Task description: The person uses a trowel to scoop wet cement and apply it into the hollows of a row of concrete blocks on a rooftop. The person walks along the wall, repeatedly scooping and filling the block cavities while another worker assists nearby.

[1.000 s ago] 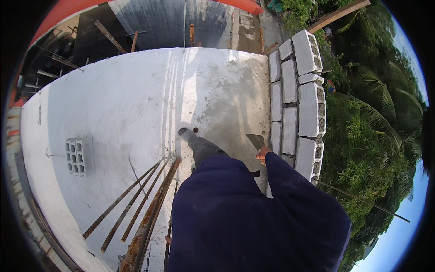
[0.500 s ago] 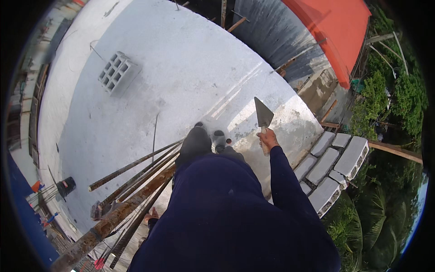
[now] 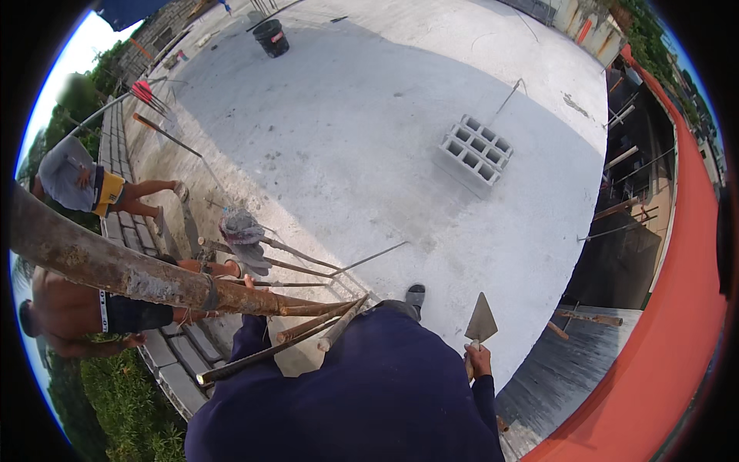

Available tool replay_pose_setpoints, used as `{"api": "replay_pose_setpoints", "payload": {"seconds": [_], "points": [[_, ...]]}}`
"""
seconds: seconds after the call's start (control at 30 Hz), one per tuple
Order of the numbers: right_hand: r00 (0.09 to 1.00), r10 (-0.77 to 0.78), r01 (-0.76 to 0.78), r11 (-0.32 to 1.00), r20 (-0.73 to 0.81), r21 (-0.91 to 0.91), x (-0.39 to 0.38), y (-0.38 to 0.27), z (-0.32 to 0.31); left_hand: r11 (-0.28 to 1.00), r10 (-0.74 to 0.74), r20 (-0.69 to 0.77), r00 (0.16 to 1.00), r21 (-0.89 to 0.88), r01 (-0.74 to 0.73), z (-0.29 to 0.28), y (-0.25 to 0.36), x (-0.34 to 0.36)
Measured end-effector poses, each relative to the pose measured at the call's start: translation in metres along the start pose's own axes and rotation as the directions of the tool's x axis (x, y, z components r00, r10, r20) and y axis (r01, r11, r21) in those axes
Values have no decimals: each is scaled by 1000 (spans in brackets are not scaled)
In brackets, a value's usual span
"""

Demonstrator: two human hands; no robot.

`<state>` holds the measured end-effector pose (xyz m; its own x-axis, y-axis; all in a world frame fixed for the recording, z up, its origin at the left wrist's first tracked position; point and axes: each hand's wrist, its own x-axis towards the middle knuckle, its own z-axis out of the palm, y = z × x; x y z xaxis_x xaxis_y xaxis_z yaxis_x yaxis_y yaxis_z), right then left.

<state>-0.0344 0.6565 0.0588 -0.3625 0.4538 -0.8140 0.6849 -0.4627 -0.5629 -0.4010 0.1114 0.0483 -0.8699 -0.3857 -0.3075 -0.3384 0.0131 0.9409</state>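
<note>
My right hand (image 3: 478, 360) is closed round the pale handle of a pointed masonry trowel (image 3: 482, 319), its blade directed away from me over the slab. On my left, my left hand (image 3: 248, 282) shows only a few fingertips beside a rusty metal pole (image 3: 146, 269); the pole hides the rest, so I cannot make out its grip. Several wooden and metal rods (image 3: 304, 333) lean together in front of my body. A grey, dirty cloth or glove-like bundle (image 3: 242, 231) hangs near the rods. My foot (image 3: 416, 296) stands on the concrete slab (image 3: 346, 162).
Grey hollow concrete blocks (image 3: 474, 150) stand ahead. A black bucket (image 3: 271, 38) is farther back. Two people, one in a grey shirt (image 3: 68, 173) and one bare-backed (image 3: 73, 312), are at the left by a low block wall (image 3: 185, 362). The slab drops off at right, beside a red surface (image 3: 654, 369).
My view has swung left, so the blocks now lie ahead and to the right and two people show. The trowel stays in my right hand.
</note>
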Motion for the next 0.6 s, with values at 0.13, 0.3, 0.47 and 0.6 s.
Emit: {"api": "replay_pose_setpoints", "payload": {"seconds": [0.13, 0.3, 0.47, 0.6], "points": [[998, 15, -15, 1000, -65, 0, 54, -61, -40, 841, 256, 172, 951, 446, -307, -37, -19, 4], [1000, 8, -12, 955, -14, -297, 142, -134, -93, 802, -444, -249, 861, 318, 506, -86, -42, -74], [721, -258, 656, -44, 643, -753, 276, -217, -126, 663, -696, -486, 529, -150, 734, -91, -89, -280], [836, -77, 548, 159, 543, -821, 367, -349, -66, 317, -773, -633, 40, -331, 889, -11, -103, -430]]}}
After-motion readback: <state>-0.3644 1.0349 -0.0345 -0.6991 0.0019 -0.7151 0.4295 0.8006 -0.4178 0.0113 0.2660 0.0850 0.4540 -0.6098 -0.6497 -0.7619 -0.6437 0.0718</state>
